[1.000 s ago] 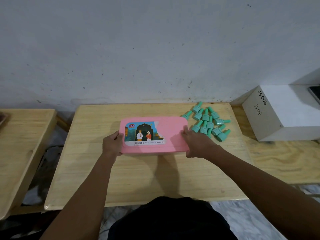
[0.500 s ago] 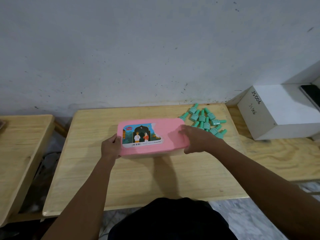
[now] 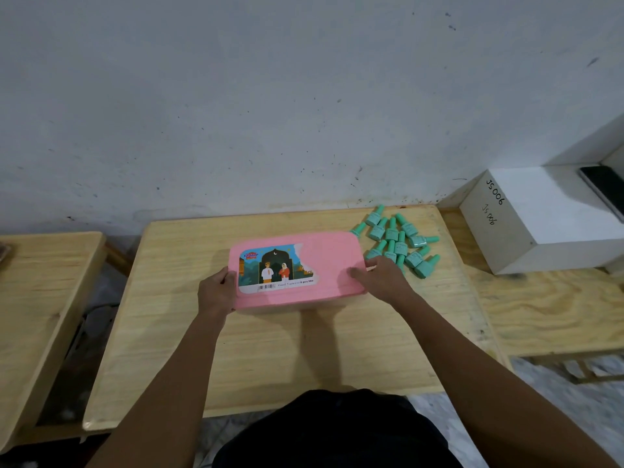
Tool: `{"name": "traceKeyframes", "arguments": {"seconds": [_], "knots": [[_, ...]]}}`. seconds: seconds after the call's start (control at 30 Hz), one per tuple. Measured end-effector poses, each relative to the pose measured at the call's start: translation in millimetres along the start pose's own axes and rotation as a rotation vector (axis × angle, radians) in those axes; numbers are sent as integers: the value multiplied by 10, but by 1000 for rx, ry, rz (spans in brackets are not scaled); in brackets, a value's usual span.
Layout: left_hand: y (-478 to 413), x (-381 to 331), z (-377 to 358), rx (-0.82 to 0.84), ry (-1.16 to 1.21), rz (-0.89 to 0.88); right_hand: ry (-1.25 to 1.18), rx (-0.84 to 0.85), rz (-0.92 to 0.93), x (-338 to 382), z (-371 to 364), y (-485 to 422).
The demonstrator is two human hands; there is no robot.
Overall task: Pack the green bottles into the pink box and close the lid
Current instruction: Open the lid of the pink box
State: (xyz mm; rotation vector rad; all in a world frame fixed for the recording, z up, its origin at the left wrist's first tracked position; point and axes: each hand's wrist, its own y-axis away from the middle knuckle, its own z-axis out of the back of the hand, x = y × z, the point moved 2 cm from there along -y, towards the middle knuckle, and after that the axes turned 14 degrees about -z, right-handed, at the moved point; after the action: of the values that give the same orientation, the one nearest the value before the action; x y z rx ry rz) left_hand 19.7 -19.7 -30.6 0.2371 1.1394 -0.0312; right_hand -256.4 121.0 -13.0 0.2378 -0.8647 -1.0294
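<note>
A pink box (image 3: 324,265) with a picture sticker on its lid sits in the middle of the wooden table (image 3: 270,349). The lid is on. My left hand (image 3: 216,292) grips the box's left end. My right hand (image 3: 381,278) holds the right end, thumb on top of the lid and fingers round the edge. Several small green bottles (image 3: 398,243) lie in a loose pile on the table just right of the box, behind my right hand.
A white box (image 3: 540,224) marked with handwriting stands at the right on a neighbouring table, a dark phone (image 3: 604,187) on top of it. Another wooden table (image 3: 40,292) is at the left. A white wall runs behind.
The pink lid has tilted up slightly at its front edge, showing a paler base underneath. Both hands stay at the box's ends; the view has shifted a little.
</note>
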Motion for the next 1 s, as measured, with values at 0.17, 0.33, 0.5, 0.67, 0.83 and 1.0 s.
{"name": "traceKeyframes", "arguments": {"seconds": [0.17, 0.33, 0.5, 0.67, 0.83, 1.0], "knots": [[-28, 12, -3, 10, -47, -18, 68, 55, -97, -6, 52, -64], [-38, 23, -32, 10, -95, -70, 17, 131, -196, -24, 99, -84], [-48, 11, -43, 8, -132, -74, -61, 204, -224, 13, 156, -86], [57, -142, -257, 13, -623, -357, 2, 215, -158, -48, 135, -85], [337, -351, -882, 669, -761, -782, -47, 231, -91, -103, 139, -80], [329, -371, -1078, 709, -901, -771, -16, 231, -74, -43, 196, -182]]}}
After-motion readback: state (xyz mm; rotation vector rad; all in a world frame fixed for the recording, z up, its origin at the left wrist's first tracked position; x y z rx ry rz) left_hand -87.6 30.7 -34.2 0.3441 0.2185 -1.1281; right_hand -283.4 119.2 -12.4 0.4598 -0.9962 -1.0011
